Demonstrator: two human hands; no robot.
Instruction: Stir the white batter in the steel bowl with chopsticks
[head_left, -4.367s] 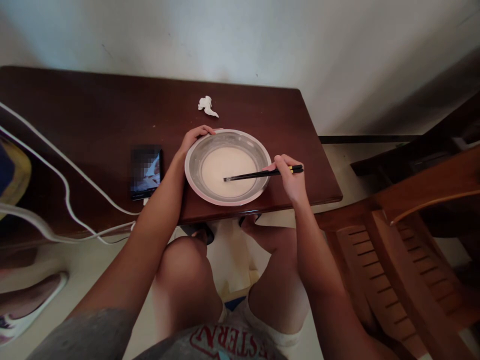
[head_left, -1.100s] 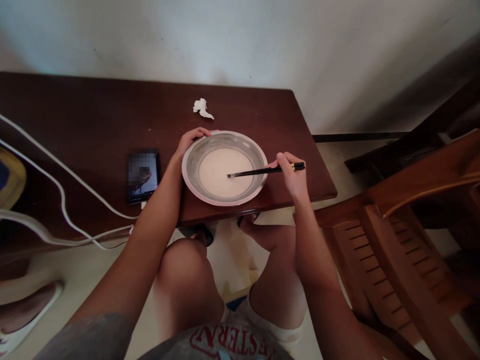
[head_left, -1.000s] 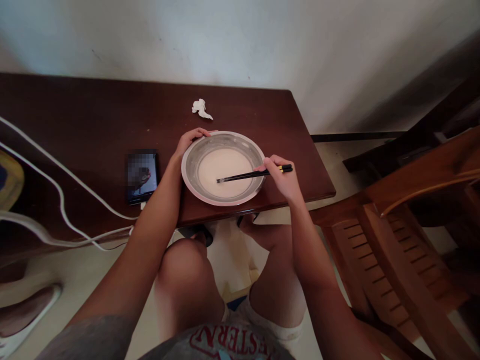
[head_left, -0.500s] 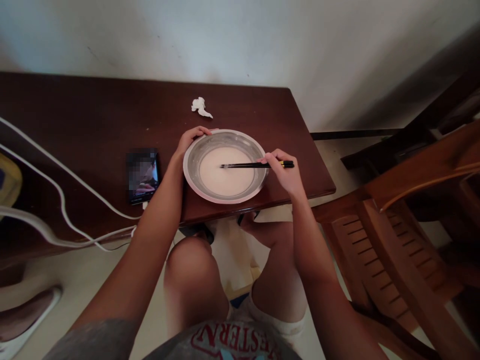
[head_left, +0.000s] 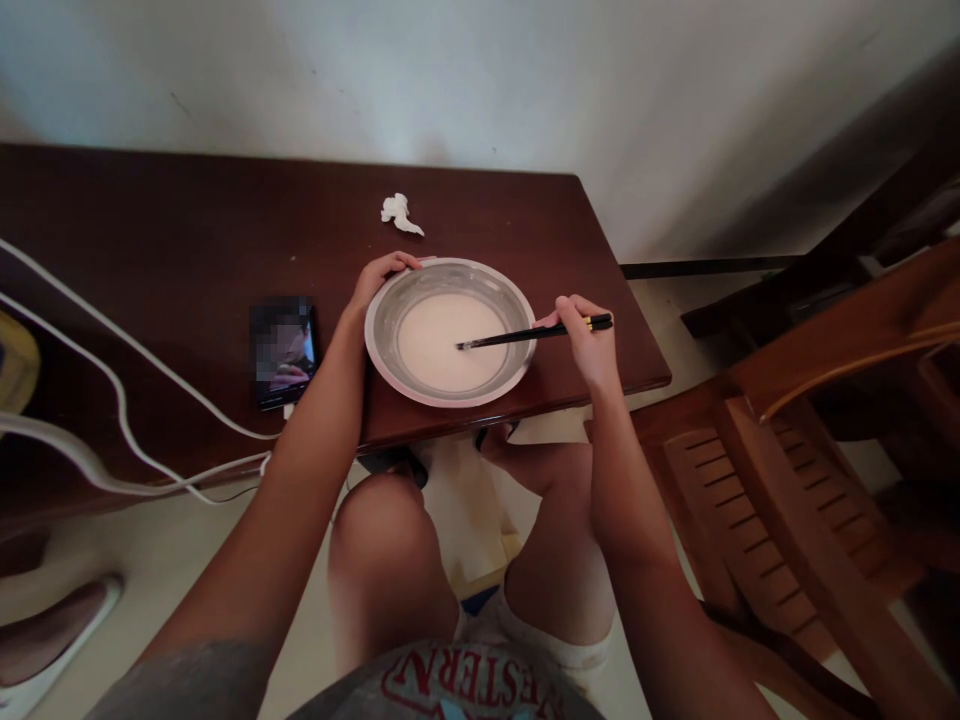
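Observation:
A wide metal bowl (head_left: pixel 381 345) stands near the front edge of the dark wooden table. In it lies a pale, milky liquid (head_left: pixel 431 345). My left hand (head_left: pixel 379 278) grips the bowl's far left rim, fingers along the edge and the thumb side hidden. Black chopsticks (head_left: pixel 517 336) with gold bands are held in my right hand (head_left: pixel 585 335), just beyond the bowl's right rim. Their whitened tips reach the liquid near the bowl's middle.
Behind the bowl lies a crumpled white tissue (head_left: pixel 401 214). A phone (head_left: pixel 283 352) with a lit screen rests left of my forearm, with white cables (head_left: pixel 124 400) running past it. At the right stands a slatted wooden chair (head_left: pixel 720 490). The wall (head_left: pixel 450 80) borders the table's back.
My right hand has moved to the right and the chopsticks with it, their tips shifting right and slightly nearer to me. My left hand keeps its hold on the bowl.

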